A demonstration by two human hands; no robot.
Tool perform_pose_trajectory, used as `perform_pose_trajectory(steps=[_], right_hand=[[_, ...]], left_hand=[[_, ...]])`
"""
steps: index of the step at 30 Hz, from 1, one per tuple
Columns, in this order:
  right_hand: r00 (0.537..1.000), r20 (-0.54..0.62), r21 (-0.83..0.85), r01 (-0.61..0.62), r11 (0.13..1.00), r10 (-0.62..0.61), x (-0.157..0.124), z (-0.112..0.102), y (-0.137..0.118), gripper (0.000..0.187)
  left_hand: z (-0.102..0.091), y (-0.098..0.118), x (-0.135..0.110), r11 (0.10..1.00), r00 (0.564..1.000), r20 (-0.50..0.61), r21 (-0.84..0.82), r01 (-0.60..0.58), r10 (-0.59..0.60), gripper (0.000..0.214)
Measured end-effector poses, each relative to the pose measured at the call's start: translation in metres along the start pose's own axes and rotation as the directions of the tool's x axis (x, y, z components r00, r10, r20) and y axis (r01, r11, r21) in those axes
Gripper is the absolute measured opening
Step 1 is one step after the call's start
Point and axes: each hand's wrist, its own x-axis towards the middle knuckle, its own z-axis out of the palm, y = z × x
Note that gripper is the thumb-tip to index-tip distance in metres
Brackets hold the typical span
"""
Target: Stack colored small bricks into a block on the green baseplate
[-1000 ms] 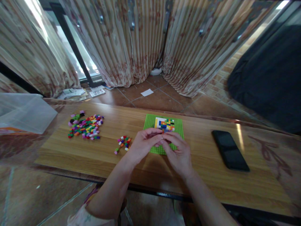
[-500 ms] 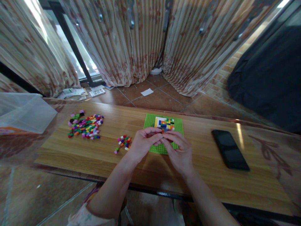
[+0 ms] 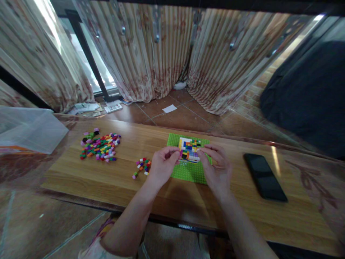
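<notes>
A green studded baseplate (image 3: 188,175) lies on the wooden table and bears a block of colourful toy bricks (image 3: 192,144) with white, yellow, blue, orange and green pieces. At the block's left edge, my left hand (image 3: 163,163) has thumb and forefinger closed on a small magenta brick (image 3: 179,153). My right hand (image 3: 217,169) is over the plate's right side, thumb and forefinger pinched at the block's right edge. A pale bit shows at those fingertips, too small to name. Fingers hide parts of both plate edges.
Left of my left hand lies a small group of loose bricks (image 3: 142,165). A larger brick pile (image 3: 102,146) is farther left, near a translucent plastic bin (image 3: 35,127). A black phone (image 3: 265,177) rests on the table (image 3: 113,187) at the right.
My hands, together over the plate before, have moved apart, the right one going rightward. More of the brick block shows between them. The view has shifted slightly.
</notes>
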Motion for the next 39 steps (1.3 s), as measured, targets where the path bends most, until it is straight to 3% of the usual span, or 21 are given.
perform_pose_trajectory(steps=[6,12,22,32,39], right_hand=[[0.995,0.093,-0.043,-0.027,0.999,0.031,0.004,0.006,0.004,0.011],[0.990,0.133,-0.070,-0.032,0.997,0.041,0.003,0.016,0.008,0.014],[0.990,0.086,-0.046,-0.104,0.993,0.108,0.003,0.023,0.013,0.011],[0.993,0.092,-0.213,0.097,0.972,-0.079,0.001,0.022,0.009,0.013],[0.990,0.098,-0.222,0.124,0.967,-0.105,-0.002,0.023,0.012,0.016]], left_hand=[[-0.007,-0.009,0.003,0.945,0.988,0.003,0.293,-0.146,0.152,0.017],[-0.006,-0.002,-0.001,0.873,0.987,0.029,0.463,-0.152,0.156,0.019],[-0.007,-0.001,-0.001,0.834,0.983,0.075,0.521,-0.182,0.167,0.018],[-0.008,-0.003,-0.003,0.820,0.981,0.088,0.539,-0.192,0.171,0.017],[-0.012,0.002,-0.001,0.782,0.979,0.090,0.590,-0.200,0.182,0.018]])
